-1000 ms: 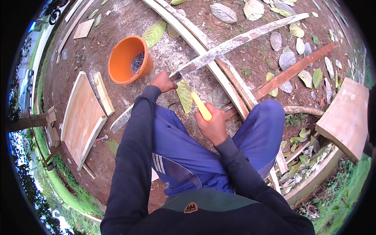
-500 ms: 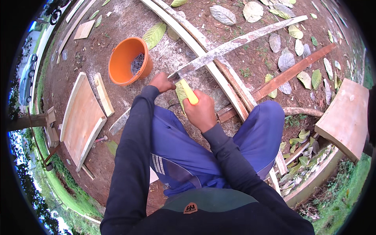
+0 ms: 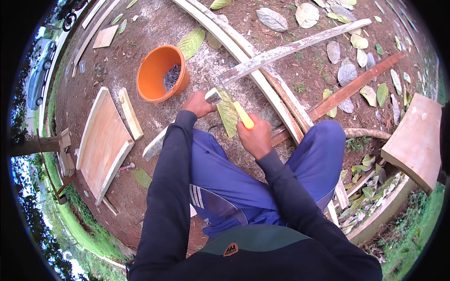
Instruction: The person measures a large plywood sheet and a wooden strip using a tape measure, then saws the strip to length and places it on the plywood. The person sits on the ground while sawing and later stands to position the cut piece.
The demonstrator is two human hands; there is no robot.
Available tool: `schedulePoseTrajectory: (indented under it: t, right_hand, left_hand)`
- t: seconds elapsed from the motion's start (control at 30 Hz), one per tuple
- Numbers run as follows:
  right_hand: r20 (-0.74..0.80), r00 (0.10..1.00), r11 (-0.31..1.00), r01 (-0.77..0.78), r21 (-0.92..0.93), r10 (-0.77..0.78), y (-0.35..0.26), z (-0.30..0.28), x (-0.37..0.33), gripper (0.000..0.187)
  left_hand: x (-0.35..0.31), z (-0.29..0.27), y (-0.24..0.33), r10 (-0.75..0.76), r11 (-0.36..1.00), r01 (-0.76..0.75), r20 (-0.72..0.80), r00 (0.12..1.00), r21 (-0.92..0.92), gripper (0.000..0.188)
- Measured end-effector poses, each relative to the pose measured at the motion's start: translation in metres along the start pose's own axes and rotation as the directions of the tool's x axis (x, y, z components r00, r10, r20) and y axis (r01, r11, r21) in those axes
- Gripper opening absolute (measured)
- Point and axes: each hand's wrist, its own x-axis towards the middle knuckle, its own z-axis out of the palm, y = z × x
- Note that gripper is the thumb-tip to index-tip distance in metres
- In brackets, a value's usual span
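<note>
Crouched on bare ground, a person's left hand [image 3: 199,104] clasps the near end of a weathered grey plank [image 3: 290,48], steadying it. Their right hand [image 3: 255,138] is closed around a yellow-handled hammer [image 3: 234,108], raised over that end. An orange bucket [image 3: 159,75] of nails sits just beside it.

Long dark navy sleeves, blue track trousers with white stripes, dark green garment bearing small orange emblem.

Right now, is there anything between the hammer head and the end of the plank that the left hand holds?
Nothing visible. The hammer in the right hand has its head at the plank end, beside the left hand. A green leaf lies under the handle, not between.
</note>
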Motion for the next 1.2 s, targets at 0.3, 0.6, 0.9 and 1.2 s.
schedulePoseTrajectory:
  t: [0.3, 0.6, 0.9, 1.2]
  right_hand:
    - [0.038, 0.968, 0.946, 0.251, -0.204, -0.248, 0.03, -0.133, -0.116, 0.015]
    - [0.208, 0.859, 0.823, 0.51, -0.251, -0.469, 0.019, -0.053, -0.019, 0.038]
    - [0.56, 0.641, 0.547, 0.758, -0.355, -0.525, 0.092, 0.064, -0.005, 0.065]
    - [0.656, 0.63, 0.714, 0.672, -0.194, -0.415, 0.084, 0.067, 0.012, 0.047]
  left_hand:
    - [-0.037, -0.001, -0.063, 0.083, 0.917, -0.201, -0.328, 0.941, -0.344, 0.057]
    - [-0.057, -0.011, -0.06, -0.028, 0.951, -0.163, -0.601, 0.799, -0.262, 0.062]
    - [-0.157, -0.032, -0.057, -0.092, 0.995, 0.076, -0.895, 0.436, -0.066, 0.062]
    - [-0.353, 0.096, -0.149, -0.943, 0.294, 0.744, -0.057, 0.327, -0.599, 0.063]
